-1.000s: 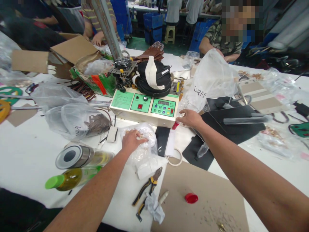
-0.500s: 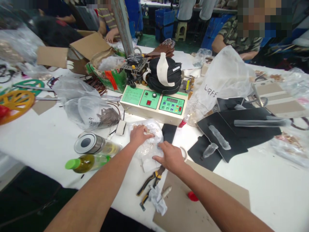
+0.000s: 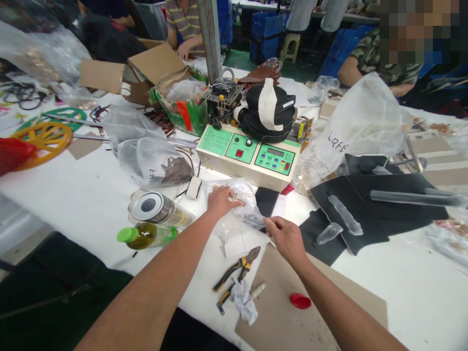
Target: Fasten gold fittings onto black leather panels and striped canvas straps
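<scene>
A clear plastic bag (image 3: 250, 217) with small gold-coloured pieces in it lies in front of the control box. My left hand (image 3: 220, 202) rests on the bag, its fingers curled into the plastic near the pieces; the fingertips are partly hidden. At the right, my right hand (image 3: 287, 236) pinches the bag's edge between thumb and fingers and holds it stretched out. A white paper piece (image 3: 243, 243) lies just below the bag. Closer to me are pliers (image 3: 241, 270) with yellow and black handles, beside a crumpled white tissue (image 3: 244, 300).
Behind the bag stands a control box (image 3: 248, 158) with black rolls (image 3: 268, 114) on top. A steel-lidded flask (image 3: 157, 207) and a green-capped bottle (image 3: 146, 235) lie left. Black sheets (image 3: 383, 204) lie right, a red cap (image 3: 300, 301) on brown board (image 3: 278, 317). Co-workers sit opposite.
My right hand has gone from spread fingers beside the bag to pinching its edge and drawing it rightward. My left hand stays on the bag. The whole view has shifted slightly.
</scene>
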Available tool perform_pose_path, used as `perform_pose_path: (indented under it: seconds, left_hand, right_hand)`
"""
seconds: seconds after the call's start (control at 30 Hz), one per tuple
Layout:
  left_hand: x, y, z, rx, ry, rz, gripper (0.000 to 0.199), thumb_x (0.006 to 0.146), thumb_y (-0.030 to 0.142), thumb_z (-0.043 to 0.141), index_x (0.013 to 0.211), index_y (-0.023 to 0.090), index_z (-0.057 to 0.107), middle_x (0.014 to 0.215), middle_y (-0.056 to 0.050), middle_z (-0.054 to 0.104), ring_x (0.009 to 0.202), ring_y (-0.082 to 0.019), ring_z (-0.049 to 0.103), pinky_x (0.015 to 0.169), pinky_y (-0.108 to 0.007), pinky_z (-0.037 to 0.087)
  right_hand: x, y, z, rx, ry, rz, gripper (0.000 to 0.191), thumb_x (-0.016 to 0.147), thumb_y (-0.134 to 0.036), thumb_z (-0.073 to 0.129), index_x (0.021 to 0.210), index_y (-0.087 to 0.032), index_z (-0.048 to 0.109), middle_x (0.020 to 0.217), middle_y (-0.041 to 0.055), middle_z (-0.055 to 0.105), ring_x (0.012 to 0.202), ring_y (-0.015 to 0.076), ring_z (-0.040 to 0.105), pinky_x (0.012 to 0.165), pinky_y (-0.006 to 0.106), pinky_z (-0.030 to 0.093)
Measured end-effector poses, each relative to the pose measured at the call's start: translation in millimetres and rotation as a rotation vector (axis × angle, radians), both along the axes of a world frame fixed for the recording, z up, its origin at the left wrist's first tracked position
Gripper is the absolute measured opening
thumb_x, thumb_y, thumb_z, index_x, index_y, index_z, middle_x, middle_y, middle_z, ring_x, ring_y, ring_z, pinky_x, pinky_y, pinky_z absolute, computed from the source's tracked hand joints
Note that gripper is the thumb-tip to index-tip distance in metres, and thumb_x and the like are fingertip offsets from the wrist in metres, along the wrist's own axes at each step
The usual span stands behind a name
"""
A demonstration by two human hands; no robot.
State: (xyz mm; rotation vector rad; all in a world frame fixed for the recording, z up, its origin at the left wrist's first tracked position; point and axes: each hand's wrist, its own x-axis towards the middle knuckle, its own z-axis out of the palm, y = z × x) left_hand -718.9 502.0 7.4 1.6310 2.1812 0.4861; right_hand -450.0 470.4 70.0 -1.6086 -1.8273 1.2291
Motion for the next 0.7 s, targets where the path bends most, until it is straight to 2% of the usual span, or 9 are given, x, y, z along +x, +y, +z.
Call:
perform_pose_path:
  seconds: [0.07,0.13,0.23,0.33,0.43,0.53,0.6,0.63,0.7]
  left_hand:
    - [-1,0,-0.5,-0.009,-0.008,0.002,0.053,0.065,0.069,0.086,0.084,0.024,0.066,0.097,-0.005,0.066,0.105,-0.03,0.056,0.08,-0.038,0.039]
    - [-3,0,-0.6,-0.019,-0.025,-0.008,0.053,0.065,0.069,0.086,0.084,0.024,0.066,0.096,-0.005,0.067,0.104,-0.03,0.056,0.079,-0.037,0.039]
    - [-6,2,-0.1,-0.027,-0.059,-0.027,0.049,0.069,0.068,0.084,0.084,0.024,0.067,0.099,-0.005,0.068,0.105,-0.029,0.057,0.081,-0.037,0.04]
    - [-12,4,3.0,-0.032,-0.096,-0.038,0.044,0.073,0.064,0.083,0.084,0.023,0.069,0.099,-0.005,0.07,0.104,-0.029,0.059,0.084,-0.038,0.042]
    - [-12,-3,12.9,-0.005,-0.134,-0.057,0.036,0.085,0.058,0.074,0.083,0.022,0.071,0.092,-0.004,0.071,0.097,-0.026,0.062,0.087,-0.037,0.045]
    - [1,-31,27.4,0.115,-0.127,-0.037,0.032,0.097,0.052,0.062,0.098,0.021,0.07,0.104,-0.006,0.072,0.106,-0.024,0.063,0.098,-0.037,0.045]
    - [15,-60,34.4,0.2,-0.105,-0.04,0.033,0.097,0.051,0.063,0.109,0.02,0.068,0.117,-0.008,0.07,0.118,-0.026,0.059,0.105,-0.039,0.043]
    - [22,-75,35.9,0.221,-0.097,-0.065,0.035,0.094,0.05,0.067,0.114,0.021,0.067,0.121,-0.008,0.069,0.121,-0.026,0.058,0.105,-0.04,0.043]
    - [32,-101,34.3,0.244,-0.082,-0.111,0.043,0.09,0.047,0.072,0.124,0.022,0.065,0.125,-0.008,0.068,0.122,-0.029,0.057,0.102,-0.043,0.044]
  right_hand:
    - [-6,2,2.3,0.03,0.002,-0.083,0.041,0.092,-0.056,0.055,0.089,-0.019,0.073,0.073,0.0027,0.066,0.068,0.0176,0.061,0.068,0.029,0.045]
    - [-12,-4,7.1,0.158,0.014,-0.145,0.039,0.09,-0.052,0.059,0.105,-0.018,0.072,0.08,0.0039,0.066,0.071,0.0181,0.06,0.073,0.03,0.048]
    - [-22,-32,10.5,0.334,0.079,-0.021,0.029,0.094,-0.044,0.059,0.108,-0.021,0.07,0.087,0.0051,0.066,0.076,0.0178,0.06,0.078,0.032,0.051]
    - [-36,-64,-3.5,0.203,0.151,0.223,0.023,0.097,-0.039,0.054,0.094,-0.023,0.07,0.097,0.0063,0.069,0.091,0.0198,0.065,0.086,0.033,0.053]
    - [-51,-76,-28.6,0.115,0.144,0.177,0.035,0.097,-0.043,0.049,0.111,-0.02,0.07,0.113,0.0109,0.069,0.103,0.0237,0.067,0.093,0.038,0.055]
    - [-64,-65,-44.6,0.007,0.166,0.064,0.053,0.099,-0.047,0.041,0.137,-0.014,0.059,0.116,0.0146,0.069,0.092,0.0224,0.07,0.084,0.039,0.06]
    - [-72,-53,-47.0,-0.115,0.203,0.003,0.06,0.1,-0.045,0.039,0.149,-0.012,0.05,0.113,0.0139,0.071,0.082,0.021,0.072,0.077,0.038,0.062]
    - [-74,-48,-46.6,-0.139,0.211,-0.018,0.06,0.1,-0.043,0.04,0.151,-0.013,0.049,0.116,0.0138,0.072,0.087,0.0215,0.073,0.082,0.039,0.062]
    - [-79,-39,-44.9,-0.079,0.199,-0.019,0.055,0.098,-0.037,0.042,0.145,-0.015,0.058,0.128,0.0131,0.069,0.115,0.0236,0.069,0.108,0.044,0.053]
